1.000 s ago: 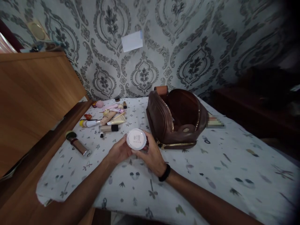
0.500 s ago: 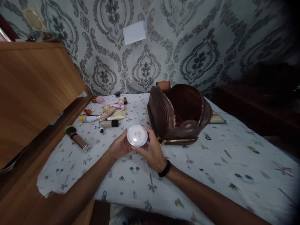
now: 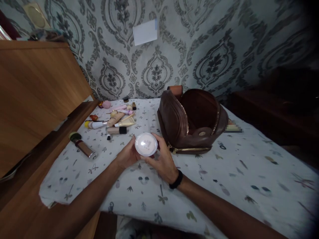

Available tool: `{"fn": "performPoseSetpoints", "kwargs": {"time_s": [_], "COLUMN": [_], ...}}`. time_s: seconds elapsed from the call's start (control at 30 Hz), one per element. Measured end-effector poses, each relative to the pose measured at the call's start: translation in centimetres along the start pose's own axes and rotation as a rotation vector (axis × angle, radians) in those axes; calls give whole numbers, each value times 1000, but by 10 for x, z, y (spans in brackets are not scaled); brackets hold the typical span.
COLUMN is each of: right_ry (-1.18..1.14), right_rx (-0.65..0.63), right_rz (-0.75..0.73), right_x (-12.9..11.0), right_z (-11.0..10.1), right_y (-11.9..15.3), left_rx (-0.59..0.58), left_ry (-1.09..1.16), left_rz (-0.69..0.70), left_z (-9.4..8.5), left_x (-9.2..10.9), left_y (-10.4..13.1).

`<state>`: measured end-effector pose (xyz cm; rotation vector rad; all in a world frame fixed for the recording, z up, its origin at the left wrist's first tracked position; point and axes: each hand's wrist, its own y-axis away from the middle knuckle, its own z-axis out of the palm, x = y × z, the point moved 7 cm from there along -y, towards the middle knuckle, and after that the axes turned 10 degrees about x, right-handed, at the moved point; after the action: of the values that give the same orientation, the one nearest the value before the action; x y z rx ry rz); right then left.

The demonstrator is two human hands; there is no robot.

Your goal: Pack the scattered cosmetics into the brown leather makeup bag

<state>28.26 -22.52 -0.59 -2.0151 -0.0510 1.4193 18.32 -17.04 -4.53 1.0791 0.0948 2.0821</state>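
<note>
A round powder compact (image 3: 146, 144) with a pale face under a clear, shiny lid is held between both hands above the cloth. My left hand (image 3: 127, 155) is closed on its left side, the thumb near the rim. My right hand (image 3: 164, 160), below a black wristband, grips the right side with thumb and fingers. Just beyond the right hand stands a brown makeup bag (image 3: 171, 114), unzipped, its dark inside showing. Left of the hands lie a foundation bottle (image 3: 113, 130) with a black cap and a makeup brush (image 3: 83, 146) with a brown handle.
Several cosmetics, among them a cream tube (image 3: 127, 122), a white-handled brush (image 3: 99, 124) and a pink sponge (image 3: 106, 105), lie at the back left. A wooden panel (image 3: 37, 89) borders the left side. Behind the patterned cloth (image 3: 199, 205) rises a papered wall (image 3: 157, 73).
The view has shifted very slightly. Both hands keep the compact in nearly the same place, and the shine on its lid has moved a little.
</note>
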Motion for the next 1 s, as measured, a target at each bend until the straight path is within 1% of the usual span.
{"fn": "performPoseSetpoints", "kwargs": {"time_s": [0.13,0.37,0.5,0.67,0.73,0.83,0.93,1.0], "right_ry": [4,-8,9,24,19,-3,-26,-30], "right_rx": [-6,-15,-32,-40,-36,-30,-24,-20], "right_rz": [6,9,9,-6,-9,-6,2,8], "right_x": [0,-1,-2,-4,-4,-4,-5,-5], "right_z": [0,1,0,-1,-1,-1,-2,-2], "right_y": [0,0,1,0,0,0,0,-1], "left_rx": [-8,-9,29,-16,-12,-1,-31,-46], "left_ry": [-1,5,-2,9,9,1,-32,-60], "left_rz": [-14,14,50,26,30,54,96,150], "left_z": [1,-4,-8,-4,-4,-5,-3,-3], "left_x": [-1,0,4,3,4,5,7,10], "left_y": [-1,-2,-2,1,1,1,3,4]}}
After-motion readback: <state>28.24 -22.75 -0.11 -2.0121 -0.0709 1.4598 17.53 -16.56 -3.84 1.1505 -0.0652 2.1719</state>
